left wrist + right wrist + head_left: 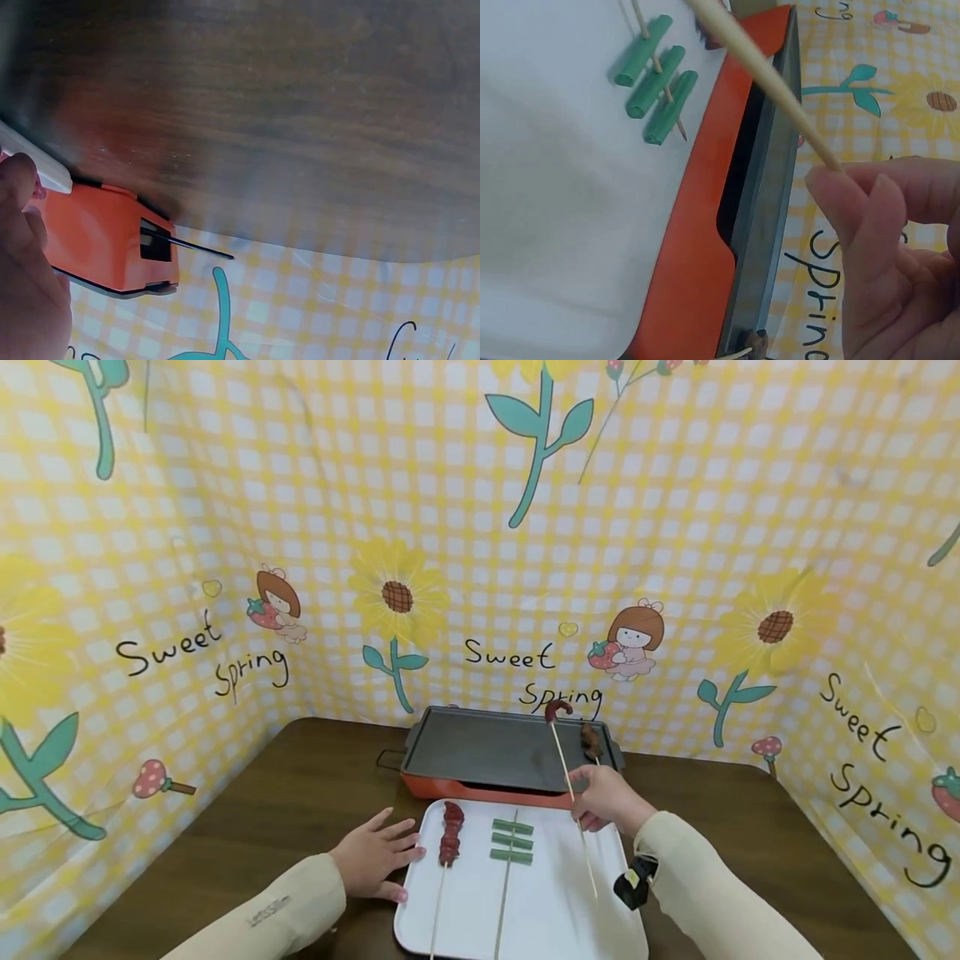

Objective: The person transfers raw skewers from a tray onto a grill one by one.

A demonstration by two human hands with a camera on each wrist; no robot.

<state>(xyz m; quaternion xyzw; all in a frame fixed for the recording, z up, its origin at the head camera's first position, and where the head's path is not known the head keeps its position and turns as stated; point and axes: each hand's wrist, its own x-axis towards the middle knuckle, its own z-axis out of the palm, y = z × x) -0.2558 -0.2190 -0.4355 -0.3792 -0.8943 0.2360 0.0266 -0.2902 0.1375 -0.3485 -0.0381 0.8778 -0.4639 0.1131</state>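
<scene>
My right hand (609, 797) pinches a thin wooden skewer (589, 867) between thumb and fingertips. At the skewer's far tip, a dark red curled piece (557, 711) overlaps the griddle's back edge in the head view. The right wrist view shows the pinched stick (765, 75) up close. My left hand (375, 856), fingers spread, touches the left rim of the white tray (555, 918). On that tray lie a skewer of dark red pieces (451, 839) and a skewer of green segments (512, 842).
Behind the tray stands an orange electric griddle (487, 747) with a flat dark plate and a wire handle at its left. A brown-topped skewer (591, 742) lies at the plate's right end. Yellow checked cloth (465, 568) encloses the wooden table (300, 793).
</scene>
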